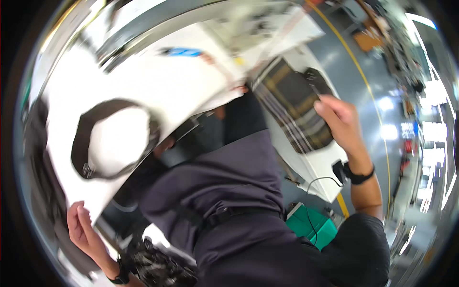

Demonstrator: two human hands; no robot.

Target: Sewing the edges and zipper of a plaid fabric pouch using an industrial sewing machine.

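My right hand (pixel 340 122) is at the right, above a stack of plaid cloth pieces (pixel 287 103) in brown, black and tan with pale stripes. Its thumb and fingers are pinched together beside a small dark piece (pixel 316 80) at the stack's far edge. Blur hides what is between the fingertips. At the lower left, my left hand (pixel 85 232) hovers by the white table's edge, fingers loosely stretched and nothing in them. Beyond it, a dark cloth band (pixel 86 131) lies curved in a loop on the white tabletop (pixel 119 86).
A pale machine (pixel 248 28), blurred, stands at the far middle of the table. Near it lies a small blue object (pixel 184 51). Below the right-hand white surface sits a green bin (pixel 313 225), with a black cable (pixel 308 191) hanging over it. A grey floor with a yellow line (pixel 366 76) stretches right.
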